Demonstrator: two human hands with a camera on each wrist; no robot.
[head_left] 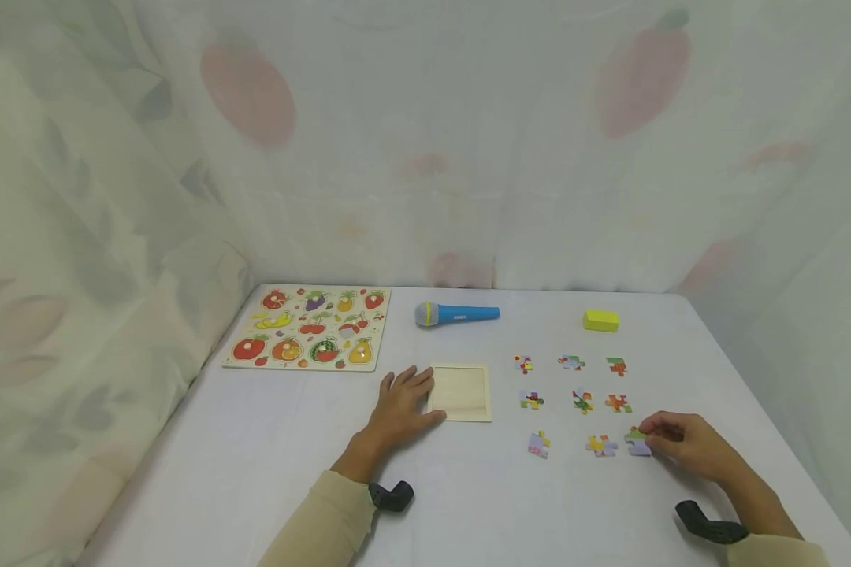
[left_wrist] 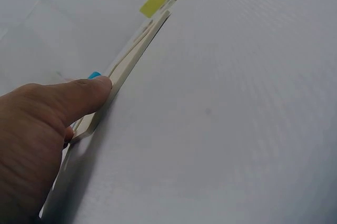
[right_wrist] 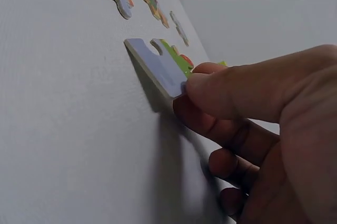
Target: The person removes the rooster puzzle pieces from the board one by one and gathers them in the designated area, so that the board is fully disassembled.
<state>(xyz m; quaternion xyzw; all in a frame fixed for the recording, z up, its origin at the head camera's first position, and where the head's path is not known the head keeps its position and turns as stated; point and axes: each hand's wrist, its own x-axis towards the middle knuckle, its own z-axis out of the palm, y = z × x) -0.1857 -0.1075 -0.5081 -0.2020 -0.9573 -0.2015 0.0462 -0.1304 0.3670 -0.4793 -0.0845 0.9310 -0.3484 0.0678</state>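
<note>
Between thumb and fingers my right hand (head_left: 695, 446) pinches a lilac-and-green jigsaw puzzle piece (right_wrist: 158, 66) by its edge, and a shadow shows under the piece in the right wrist view. My left hand (head_left: 400, 409) rests at the left side of a square wooden puzzle tray (head_left: 461, 394), fingers spread. Its thumb (left_wrist: 97, 93) touches the tray's near rim in the left wrist view. Loose puzzle pieces lie in rough rows right of the tray. Nearest the pinched one is a yellow-and-lilac piece (head_left: 601, 446); a pink-and-lilac piece (head_left: 539, 444) lies farther left.
A fruit peg board (head_left: 299, 327) lies at the back left of the white table (head_left: 468, 496). Behind the tray is a blue toy microphone (head_left: 461, 313). A yellow block (head_left: 600, 320) sits at the back right. Patterned curtains (head_left: 468, 157) enclose the table.
</note>
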